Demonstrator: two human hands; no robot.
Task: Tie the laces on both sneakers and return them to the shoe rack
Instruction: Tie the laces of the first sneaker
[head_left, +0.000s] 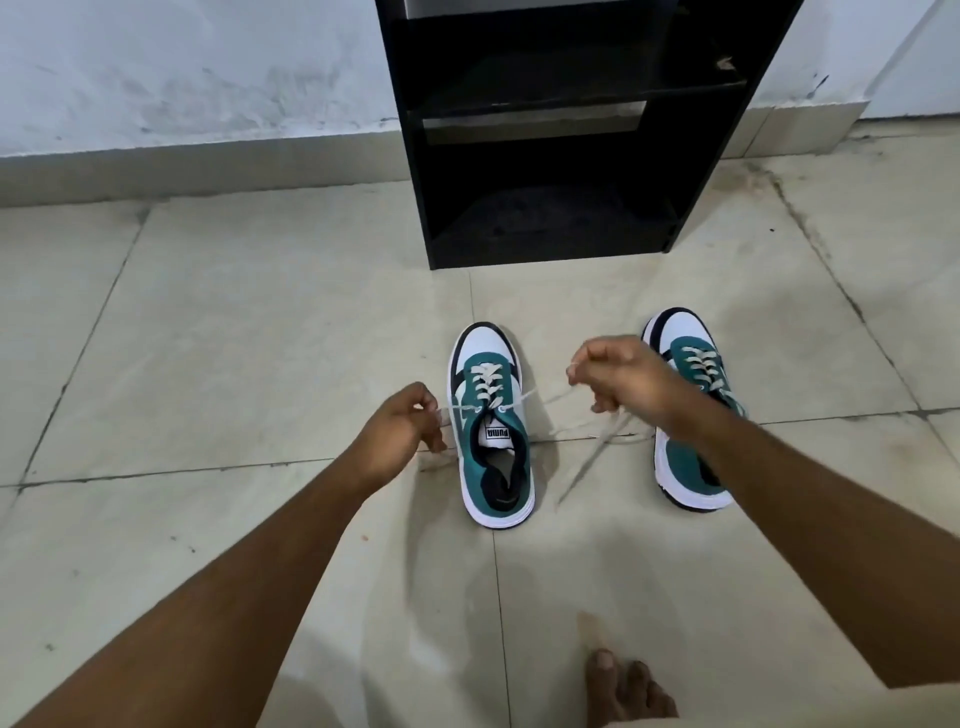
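Left sneaker (491, 431) on floor, long axis near-far, between hands. Left hand (397, 428) and right hand (621, 371) pinch lace ends (545, 400), pulled apart sideways. Right sneaker (691, 410) right, rack (550, 208) far.

Tiled floor (260, 338), scuffed white wall (182, 67), bare foot (628, 691)

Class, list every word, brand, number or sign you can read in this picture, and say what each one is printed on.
"PUMA": black letters on the white tongue label of the left green-and-white sneaker, seen upside down from the camera.
Right green-and-white sneaker: no text shows; its tongue is hidden behind the right forearm.
Black wooden shoe rack, wall and floor tiles: no writing.
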